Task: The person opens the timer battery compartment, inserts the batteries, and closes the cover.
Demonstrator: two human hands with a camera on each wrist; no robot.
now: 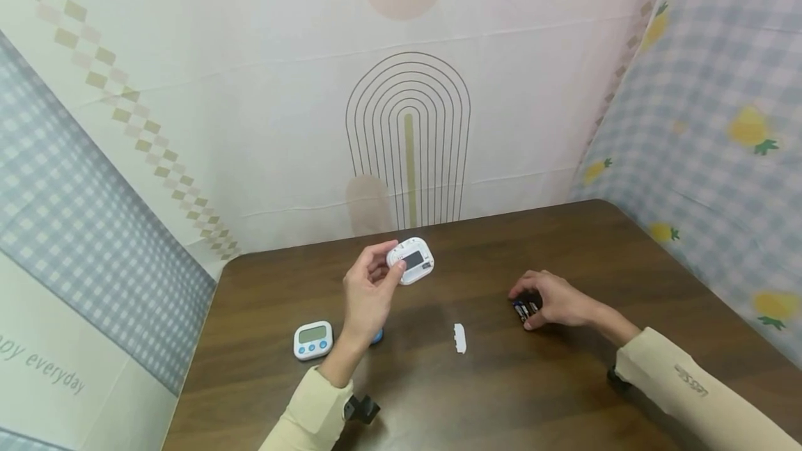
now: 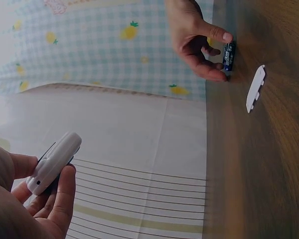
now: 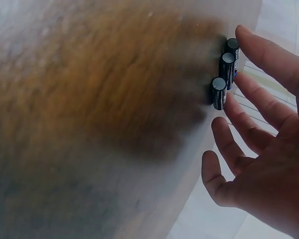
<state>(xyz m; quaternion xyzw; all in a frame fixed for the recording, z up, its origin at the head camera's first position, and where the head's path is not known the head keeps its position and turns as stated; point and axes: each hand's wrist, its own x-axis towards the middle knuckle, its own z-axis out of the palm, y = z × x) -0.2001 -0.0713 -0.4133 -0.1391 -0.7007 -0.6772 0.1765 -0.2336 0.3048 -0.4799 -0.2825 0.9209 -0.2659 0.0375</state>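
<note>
Above the table, my left hand pinches a white digital timer between thumb and fingers. The timer's back faces me, its battery compartment uncovered; the left wrist view shows its white edge. At the right, my right hand reaches round three dark batteries lying side by side on the table. In the right wrist view, its thumb and fingers are spread about the batteries, not closed on them. A white battery cover lies on the table between the hands.
A second white timer with a grey screen and blue buttons lies left of my left forearm. Something blue is mostly hidden behind that wrist. The brown wooden table ends at a curtain at the back.
</note>
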